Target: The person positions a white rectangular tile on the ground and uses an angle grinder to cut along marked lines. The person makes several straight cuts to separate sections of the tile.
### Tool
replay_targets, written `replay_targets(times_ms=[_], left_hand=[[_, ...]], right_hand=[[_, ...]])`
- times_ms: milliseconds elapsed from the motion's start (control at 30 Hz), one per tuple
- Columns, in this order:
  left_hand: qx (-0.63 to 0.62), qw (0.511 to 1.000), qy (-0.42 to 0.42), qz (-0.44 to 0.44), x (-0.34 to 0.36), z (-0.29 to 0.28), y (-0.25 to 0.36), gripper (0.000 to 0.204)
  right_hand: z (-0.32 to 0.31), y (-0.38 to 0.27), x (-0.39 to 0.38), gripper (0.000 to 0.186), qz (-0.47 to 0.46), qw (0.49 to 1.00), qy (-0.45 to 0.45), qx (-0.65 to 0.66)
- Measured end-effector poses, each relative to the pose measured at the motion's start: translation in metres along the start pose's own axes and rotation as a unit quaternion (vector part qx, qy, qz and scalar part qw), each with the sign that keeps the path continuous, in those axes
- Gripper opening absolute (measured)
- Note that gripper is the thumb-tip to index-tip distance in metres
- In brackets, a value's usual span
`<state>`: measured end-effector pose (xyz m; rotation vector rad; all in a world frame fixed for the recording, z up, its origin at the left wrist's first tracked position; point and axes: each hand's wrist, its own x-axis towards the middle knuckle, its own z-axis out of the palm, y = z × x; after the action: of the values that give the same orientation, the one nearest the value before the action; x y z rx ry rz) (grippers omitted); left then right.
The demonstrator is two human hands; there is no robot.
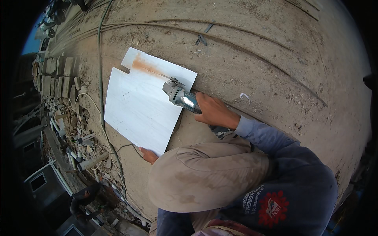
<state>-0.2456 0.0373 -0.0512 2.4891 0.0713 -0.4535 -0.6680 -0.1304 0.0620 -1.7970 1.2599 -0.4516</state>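
Note:
My right hand (pixel 216 111) is wrapped round the body of a teal and grey angle grinder (pixel 182 98). The grinder's disc end is over the far right part of a large white sheet (pixel 138 102), which has a notch in its far left edge. From the disc, an orange-brown streak (pixel 145 66) runs along the sheet toward that edge; whether it is dust or sparks is unclear. At the sheet's near corner, my left hand (pixel 148 155) grips the edge, its forearm hidden behind my bent knee (pixel 185 181).
Long thin rods (pixel 236 46) lie on the dirt beyond the sheet. A dark hose or cable (pixel 100 70) passes along its left side. Stacked blocks (pixel 59 76), rubble and pipe pieces (pixel 92 161) are at the left. Another person (pixel 84 198) is at the lower left.

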Motion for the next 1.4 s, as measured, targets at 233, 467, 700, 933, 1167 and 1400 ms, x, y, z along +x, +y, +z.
replay_targets(times_ms=[233,467,700,933,1167,1400], left_hand=[[0.007,1.000,0.002,0.001,0.001,-0.002,0.000,0.092],[0.014,1.000,0.004,0.002,0.002,-0.002,0.001,0.092],[0.023,1.000,0.005,0.003,0.001,-0.001,0.002,0.092],[0.024,1.000,0.006,0.005,-0.001,-0.002,0.004,0.093],[0.030,0.999,0.007,0.008,-0.001,-0.002,0.006,0.093],[0.036,0.999,0.010,0.008,-0.002,-0.002,0.007,0.093]], right_hand=[[-0.003,0.001,-0.010,0.054,-0.002,1.000,0.009,-0.008],[-0.007,0.002,-0.017,0.056,0.006,1.000,0.003,-0.015],[-0.012,0.004,-0.027,0.055,0.010,1.000,-0.007,-0.010],[-0.013,0.008,-0.037,0.055,0.010,1.000,0.002,-0.010],[-0.009,0.011,-0.040,0.054,0.003,1.000,0.025,-0.013],[-0.011,0.012,-0.044,0.055,0.012,1.000,0.009,-0.003]])
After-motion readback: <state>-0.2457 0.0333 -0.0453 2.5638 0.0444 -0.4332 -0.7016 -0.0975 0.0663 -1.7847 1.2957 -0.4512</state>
